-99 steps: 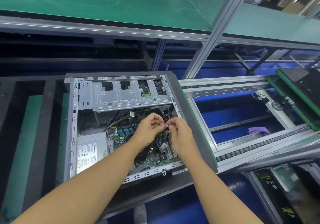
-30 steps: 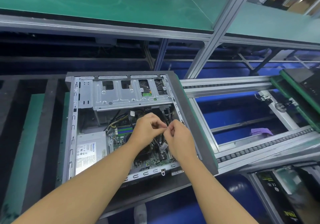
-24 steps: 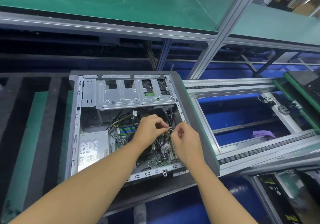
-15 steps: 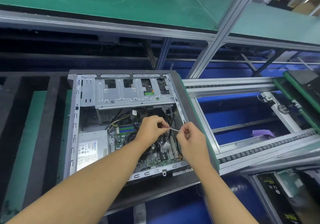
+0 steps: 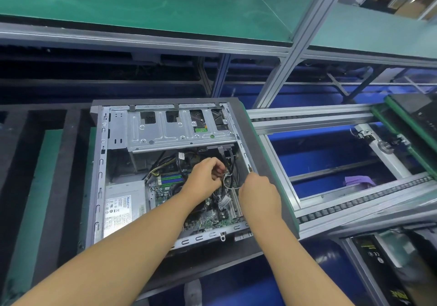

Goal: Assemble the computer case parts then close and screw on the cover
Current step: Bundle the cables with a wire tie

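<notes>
Hands meet inside the open computer case (image 5: 98, 187). The person's left hand (image 5: 205, 179) is curled, its fingers pinching a bundle of black cables (image 5: 231, 163). The right hand (image 5: 259, 193) pinches the free end of a thin white tie (image 5: 231, 188) that loops back to that bundle. The case lies on its side, open face up, on a dark carrier board (image 5: 257, 152) beside the conveyor rail (image 5: 307, 118). It has no cover on it, and no cover can be made out nearby. Inside, the drive cage (image 5: 179, 131), power supply (image 5: 125, 205) and motherboard (image 5: 212, 219) appear seated. By that showing, the parts are largely fitted and the work stands at cable tidying. Cinching the tie, closing the cover and driving its screws are left.
</notes>
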Demonstrator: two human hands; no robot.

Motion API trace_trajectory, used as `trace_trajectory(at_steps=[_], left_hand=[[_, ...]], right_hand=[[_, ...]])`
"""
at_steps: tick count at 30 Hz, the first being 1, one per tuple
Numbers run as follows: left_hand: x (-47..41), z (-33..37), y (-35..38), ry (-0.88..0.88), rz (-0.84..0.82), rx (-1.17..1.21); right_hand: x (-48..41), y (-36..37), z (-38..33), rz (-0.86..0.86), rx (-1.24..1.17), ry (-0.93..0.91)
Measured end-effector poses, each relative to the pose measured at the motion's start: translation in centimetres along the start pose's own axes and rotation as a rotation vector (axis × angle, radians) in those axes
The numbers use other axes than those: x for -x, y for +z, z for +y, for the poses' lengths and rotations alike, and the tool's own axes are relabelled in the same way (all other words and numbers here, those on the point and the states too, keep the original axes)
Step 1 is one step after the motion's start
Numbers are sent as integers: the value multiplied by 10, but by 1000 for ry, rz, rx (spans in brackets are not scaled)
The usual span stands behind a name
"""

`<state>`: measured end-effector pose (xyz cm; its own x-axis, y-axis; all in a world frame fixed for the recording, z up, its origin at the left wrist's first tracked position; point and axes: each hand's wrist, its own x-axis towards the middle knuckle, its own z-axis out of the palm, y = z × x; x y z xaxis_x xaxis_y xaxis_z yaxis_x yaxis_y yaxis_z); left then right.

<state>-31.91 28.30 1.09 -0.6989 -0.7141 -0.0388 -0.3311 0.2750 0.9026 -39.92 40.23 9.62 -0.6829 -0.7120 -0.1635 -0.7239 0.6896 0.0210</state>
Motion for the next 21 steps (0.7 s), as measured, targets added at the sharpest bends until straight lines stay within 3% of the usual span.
trace_trajectory(at_steps=[9, 13, 18, 21], left_hand=[[5, 11, -9, -172, 113, 68], [15, 9, -15, -296, 70, 107], [37, 13, -36, -403, 147, 286], [58, 25, -62, -434, 251, 449]], right_hand=[[-1, -9, -19, 77, -113, -106], [-9, -6, -32, 56, -192, -176], [-7, 0, -63, 58, -302, -309], [-2, -5, -89, 59, -494, -452]])
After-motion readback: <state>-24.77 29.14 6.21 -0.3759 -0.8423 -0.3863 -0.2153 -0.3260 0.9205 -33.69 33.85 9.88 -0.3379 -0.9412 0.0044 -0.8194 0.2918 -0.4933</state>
